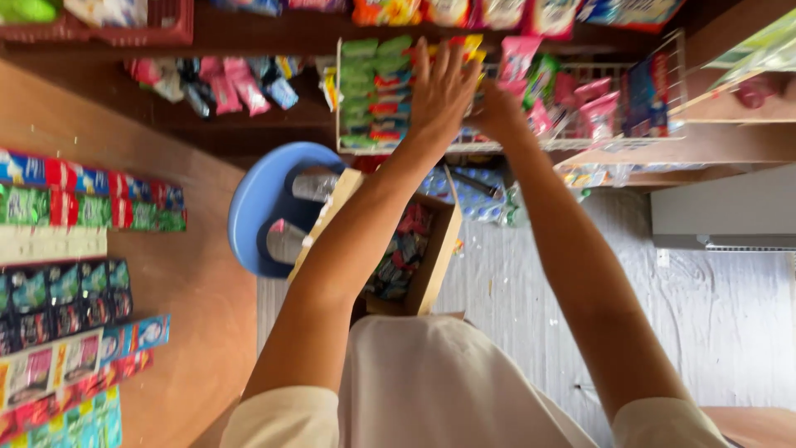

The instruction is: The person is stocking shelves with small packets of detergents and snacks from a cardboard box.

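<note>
Up at twelve o'clock, the left hand [444,87] rests with fingers spread flat against stacked green and red packets [377,91] in a white wire basket [580,143], steadying them; the right hand [495,112] beside it is blurred, its grip unclear.

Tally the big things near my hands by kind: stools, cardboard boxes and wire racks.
Blue stool: 1
Cardboard box: 1
White wire rack: 1
Total: 3
</note>
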